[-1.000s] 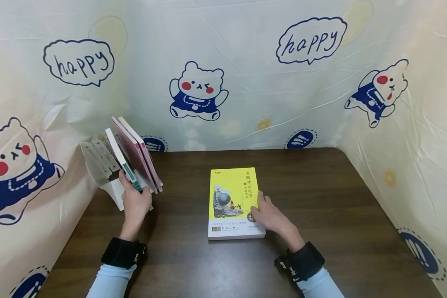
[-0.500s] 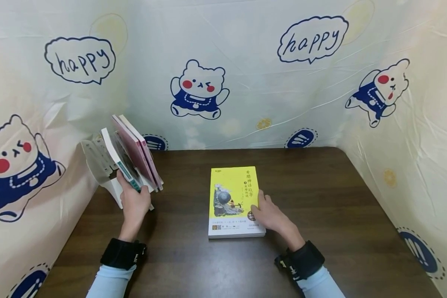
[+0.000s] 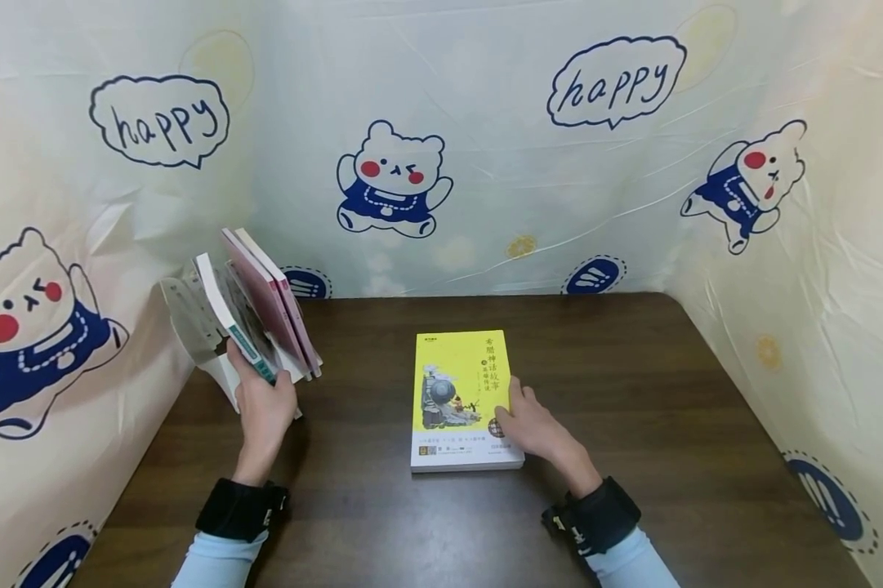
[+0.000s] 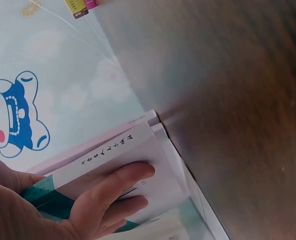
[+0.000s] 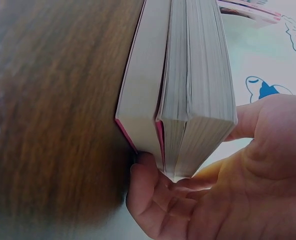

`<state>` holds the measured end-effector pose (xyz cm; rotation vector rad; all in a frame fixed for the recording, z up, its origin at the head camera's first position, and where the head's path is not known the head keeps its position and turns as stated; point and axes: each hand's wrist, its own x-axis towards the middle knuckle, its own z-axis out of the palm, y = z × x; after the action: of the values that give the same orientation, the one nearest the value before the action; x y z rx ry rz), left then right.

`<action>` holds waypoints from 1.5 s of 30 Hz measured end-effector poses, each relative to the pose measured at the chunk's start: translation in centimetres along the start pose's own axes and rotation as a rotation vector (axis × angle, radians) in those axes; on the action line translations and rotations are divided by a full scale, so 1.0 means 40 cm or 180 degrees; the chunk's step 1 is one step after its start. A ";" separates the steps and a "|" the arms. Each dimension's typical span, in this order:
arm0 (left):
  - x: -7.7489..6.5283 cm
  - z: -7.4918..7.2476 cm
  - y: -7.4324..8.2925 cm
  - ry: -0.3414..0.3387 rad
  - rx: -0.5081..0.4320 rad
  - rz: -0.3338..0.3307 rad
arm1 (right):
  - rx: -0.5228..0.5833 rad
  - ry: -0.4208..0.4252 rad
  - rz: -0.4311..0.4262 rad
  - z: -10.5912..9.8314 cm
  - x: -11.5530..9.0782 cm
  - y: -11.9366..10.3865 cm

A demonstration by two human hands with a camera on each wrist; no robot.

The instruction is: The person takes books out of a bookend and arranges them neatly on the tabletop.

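Note:
At the left, my left hand [image 3: 265, 404] grips a white book with a teal lower spine [image 3: 228, 310]. In the left wrist view its fingers [image 4: 110, 187] lie across the cover and the thumb is on the far side. The book tilts inside a pale bookend [image 3: 184, 314], apart from two pink-spined books [image 3: 268, 302] leaning at the right. My right hand [image 3: 540, 420] holds the right edge of a stack topped by a yellow-and-white book [image 3: 459, 392]. In the right wrist view, a pink-edged book [image 5: 143, 75] lies beneath the thicker page block, with fingertips curled at its underside.
The dark wooden table [image 3: 632, 392] carries everything. A printed cloth [image 3: 485, 163] with bears and "happy" bubbles hangs behind and along both sides, close to the bookend.
My left hand has shifted slightly left with the white-and-teal book, widening the gap to the pink-spined books. My right hand and the stack stay put.

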<state>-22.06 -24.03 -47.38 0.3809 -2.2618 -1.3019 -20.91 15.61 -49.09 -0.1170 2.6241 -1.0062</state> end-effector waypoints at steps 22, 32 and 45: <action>-0.018 -0.030 0.034 0.0010 -0.0035 0.0018 | 0.0010 0.0024 -0.0034 -0.004 -0.003 -0.005; -0.034 -0.037 0.048 0.0114 0.0006 0.0140 | 0.0017 0.0011 -0.0007 -0.002 -0.004 -0.002; -0.047 -0.055 0.076 0.0068 -0.0060 0.0048 | -0.0006 -0.0008 -0.0054 -0.002 0.003 0.006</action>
<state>-19.25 -23.21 -44.38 0.3686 -2.2291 -1.3043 -21.05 15.82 -49.22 -0.1410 2.6259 -1.0086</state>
